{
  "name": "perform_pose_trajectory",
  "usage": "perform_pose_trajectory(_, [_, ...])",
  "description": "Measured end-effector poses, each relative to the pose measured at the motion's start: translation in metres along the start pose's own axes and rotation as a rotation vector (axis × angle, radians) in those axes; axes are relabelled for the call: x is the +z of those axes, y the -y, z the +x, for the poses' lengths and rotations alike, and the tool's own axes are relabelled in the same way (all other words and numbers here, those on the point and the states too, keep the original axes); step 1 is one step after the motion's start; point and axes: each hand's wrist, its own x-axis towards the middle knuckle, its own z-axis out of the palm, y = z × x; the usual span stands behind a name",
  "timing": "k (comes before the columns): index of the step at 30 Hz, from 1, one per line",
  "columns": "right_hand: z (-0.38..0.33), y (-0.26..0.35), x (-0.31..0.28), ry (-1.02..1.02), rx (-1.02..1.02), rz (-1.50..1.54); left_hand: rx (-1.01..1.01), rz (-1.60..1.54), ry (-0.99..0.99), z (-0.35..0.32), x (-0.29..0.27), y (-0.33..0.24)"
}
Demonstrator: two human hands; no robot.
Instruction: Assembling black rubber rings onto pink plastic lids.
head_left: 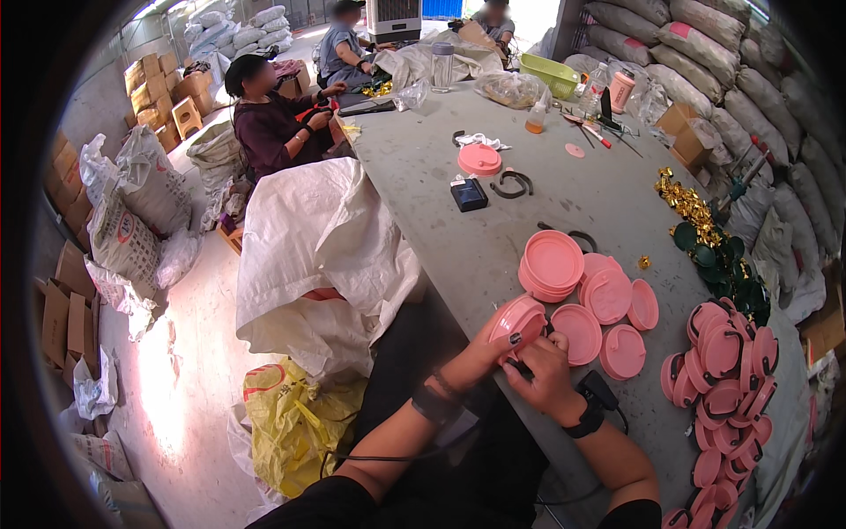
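Both hands meet at the near left edge of the grey table (493, 256). The left hand (493, 346) cups a pink round lid (517, 317) from beneath, fingers curled around its rim, clamped on it. The right hand (546, 375) presses in just beside it, fingers closed on a small dark part (520, 368) that touches the lid's lower side; what that part is, I cannot tell.

Just beyond the hands, a small stack of pink lids (552, 263) sits with loose pink lids (608, 309) lying flat around it. Along the right edge runs a long heap of pink lids with handles (727, 388), and above that a pile of dark green discs (718, 260) and gold pieces (687, 204).

At the far end stands a green plastic basket (551, 72), contents not visible, with a clear bag (509, 88) beside it. On the floor by the left edge, an open white sack (317, 256) and a yellow bag (291, 423); their contents are hidden.
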Motion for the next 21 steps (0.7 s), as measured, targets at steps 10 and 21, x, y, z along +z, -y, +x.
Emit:
perform_pose_trajectory(10, [0.0028, 0.0023, -0.0006, -0.028, -0.018, -0.009, -0.015, -0.013, 0.0, -0.0006, 0.0001, -0.0016])
perform_pose_trajectory(21, [0.0011, 0.0004, 0.0008, -0.004, -0.008, 0.008, -0.019, -0.018, 0.003, -0.0007, -0.0034, 0.0026])
